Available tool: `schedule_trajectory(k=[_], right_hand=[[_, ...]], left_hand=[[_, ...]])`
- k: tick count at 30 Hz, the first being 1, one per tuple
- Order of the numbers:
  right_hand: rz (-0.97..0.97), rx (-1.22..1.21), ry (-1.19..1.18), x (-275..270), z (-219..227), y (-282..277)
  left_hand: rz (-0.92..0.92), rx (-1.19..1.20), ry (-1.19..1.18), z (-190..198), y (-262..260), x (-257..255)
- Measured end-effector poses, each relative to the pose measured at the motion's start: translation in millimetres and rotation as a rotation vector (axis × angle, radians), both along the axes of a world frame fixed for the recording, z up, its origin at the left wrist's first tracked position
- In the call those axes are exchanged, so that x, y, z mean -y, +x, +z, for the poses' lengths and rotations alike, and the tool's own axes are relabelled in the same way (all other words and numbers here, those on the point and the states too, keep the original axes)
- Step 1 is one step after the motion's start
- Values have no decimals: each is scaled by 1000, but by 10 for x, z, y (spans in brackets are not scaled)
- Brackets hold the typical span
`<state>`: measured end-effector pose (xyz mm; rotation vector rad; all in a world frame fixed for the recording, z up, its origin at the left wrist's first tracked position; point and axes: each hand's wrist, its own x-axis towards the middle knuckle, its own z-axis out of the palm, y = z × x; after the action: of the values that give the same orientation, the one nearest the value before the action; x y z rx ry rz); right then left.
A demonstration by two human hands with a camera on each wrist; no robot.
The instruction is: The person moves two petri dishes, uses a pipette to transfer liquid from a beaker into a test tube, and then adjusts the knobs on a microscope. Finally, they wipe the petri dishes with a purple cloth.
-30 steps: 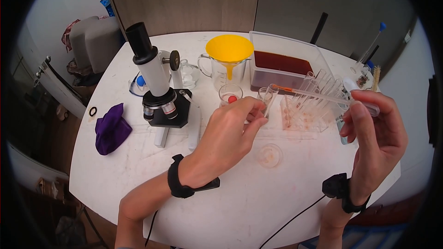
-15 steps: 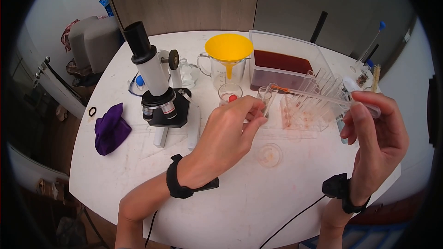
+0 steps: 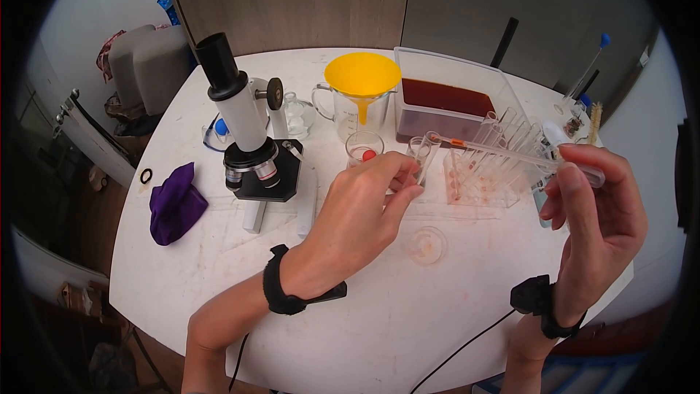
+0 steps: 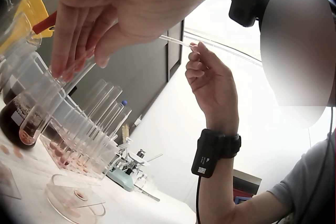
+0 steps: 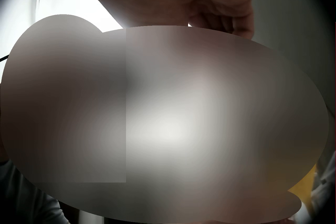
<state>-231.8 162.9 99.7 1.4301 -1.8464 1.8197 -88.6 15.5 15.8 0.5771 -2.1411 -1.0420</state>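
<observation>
My left hand [image 3: 354, 208] pinches a glass test tube [image 3: 430, 152] near its top, at the middle of the table. In the left wrist view the tube [image 4: 39, 119] slants, with a little reddish liquid at its rounded bottom. My right hand [image 3: 598, 211] holds a clear plastic dropper [image 3: 510, 153] between thumb and forefinger, its bulb end at the fingers. A short stretch of orange liquid sits inside near the tip, and the tip overlaps the tube's mouth. The right wrist view is mostly blurred and shows only part of the hand.
A rack [image 3: 481, 193] of several test tubes stands right of the tube. Nearer lies a round glass dish [image 3: 426, 246]. Behind are a yellow funnel [image 3: 362, 75] in a jug and a tub [image 3: 446, 102] of dark red liquid. A microscope [image 3: 248, 124] and purple cloth [image 3: 177, 206] are left.
The orange liquid in the dropper has become shorter and sits farther back from the tip. My right hand has shifted very slightly right; the left stays still.
</observation>
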Motion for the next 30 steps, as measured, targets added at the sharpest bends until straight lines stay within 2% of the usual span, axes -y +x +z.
schedule_trajectory(k=[8,10,17,24,27,29,30], right_hand=[[12,-7,2,-7,-8,-3],[19,-8,3,-10,-9,-6],[-6,-3,11,-22,1,25],[-103,28,-11,-52,-9,-83],[-58,30,9,51,-8,-133],[119,91,47,155,-66,-190],[117,86,48,203,-115,-213]], left_hand=[[-2,1,18,-6,-5,-5],[-13,-63,16,-20,-13,1],[-1,-7,19,1,7,-7],[13,-49,-18,128,108,19],[38,-85,-11,174,265,49],[73,-68,1,275,366,22],[71,-72,1,322,407,13]])
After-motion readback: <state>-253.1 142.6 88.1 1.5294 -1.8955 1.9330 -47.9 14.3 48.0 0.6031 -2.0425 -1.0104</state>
